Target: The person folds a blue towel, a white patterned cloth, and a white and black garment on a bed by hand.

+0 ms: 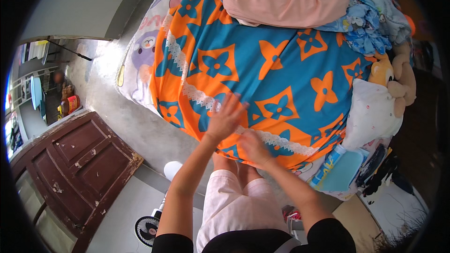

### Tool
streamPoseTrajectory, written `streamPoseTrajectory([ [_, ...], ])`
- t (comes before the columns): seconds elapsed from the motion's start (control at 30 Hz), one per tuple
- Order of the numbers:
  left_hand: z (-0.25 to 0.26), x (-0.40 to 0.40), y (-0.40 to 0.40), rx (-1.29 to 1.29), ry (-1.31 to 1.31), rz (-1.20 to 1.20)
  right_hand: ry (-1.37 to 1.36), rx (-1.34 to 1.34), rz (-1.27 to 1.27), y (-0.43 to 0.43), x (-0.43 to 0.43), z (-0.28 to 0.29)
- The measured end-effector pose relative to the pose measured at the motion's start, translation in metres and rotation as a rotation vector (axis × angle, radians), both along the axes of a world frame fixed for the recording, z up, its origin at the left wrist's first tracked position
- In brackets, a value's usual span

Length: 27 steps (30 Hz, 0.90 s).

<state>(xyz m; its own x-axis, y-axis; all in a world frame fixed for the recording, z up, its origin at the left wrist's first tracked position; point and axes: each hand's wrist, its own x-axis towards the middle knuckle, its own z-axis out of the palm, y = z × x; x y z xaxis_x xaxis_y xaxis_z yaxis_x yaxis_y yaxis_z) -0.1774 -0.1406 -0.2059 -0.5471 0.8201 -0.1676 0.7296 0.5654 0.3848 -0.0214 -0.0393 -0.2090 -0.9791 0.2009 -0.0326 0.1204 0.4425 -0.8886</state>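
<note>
A teal and orange floral cloth [242, 73] with white lace trim [197, 95] lies spread over a bed in front of me. My left hand [226, 117] is over the cloth's near part, by the lace, with its fingers extended and apart. Motion blurs it, and whether it touches the fabric is unclear. My right hand [254, 148] is lower and to the right, at the cloth's near edge. Heavy blur hides its fingers, so I cannot tell whether it grips anything. Folds run across the fabric, and its far side disappears beneath a pink cloth [284, 0].
Blue printed fabric [364, 24], a plush toy [381, 68] and a white pillow [372, 112] line the bed's right side. A cartoon-print bed cover [140, 56] shows at left. A brown panelled door [75, 172] and an electric fan [147, 230] stand at lower left.
</note>
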Motion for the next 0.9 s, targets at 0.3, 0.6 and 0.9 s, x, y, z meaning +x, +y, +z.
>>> streamPoseTrajectory([
  [0.3, -0.022, -0.005, 0.007, -0.19, 0.024, 0.371, -0.391, 0.59, -0.979, 0.16, 0.002, -0.055],
  [0.6, -0.032, -0.006, -0.014, -0.154, 0.105, 0.333, -0.335, -0.402, 0.348, -0.112, 0.1, -0.017],
  [0.9, -0.017, -0.013, -0.02, -0.254, -0.061, 0.503, -0.064, 0.57, -0.472, 0.166, -0.069, -0.016],
])
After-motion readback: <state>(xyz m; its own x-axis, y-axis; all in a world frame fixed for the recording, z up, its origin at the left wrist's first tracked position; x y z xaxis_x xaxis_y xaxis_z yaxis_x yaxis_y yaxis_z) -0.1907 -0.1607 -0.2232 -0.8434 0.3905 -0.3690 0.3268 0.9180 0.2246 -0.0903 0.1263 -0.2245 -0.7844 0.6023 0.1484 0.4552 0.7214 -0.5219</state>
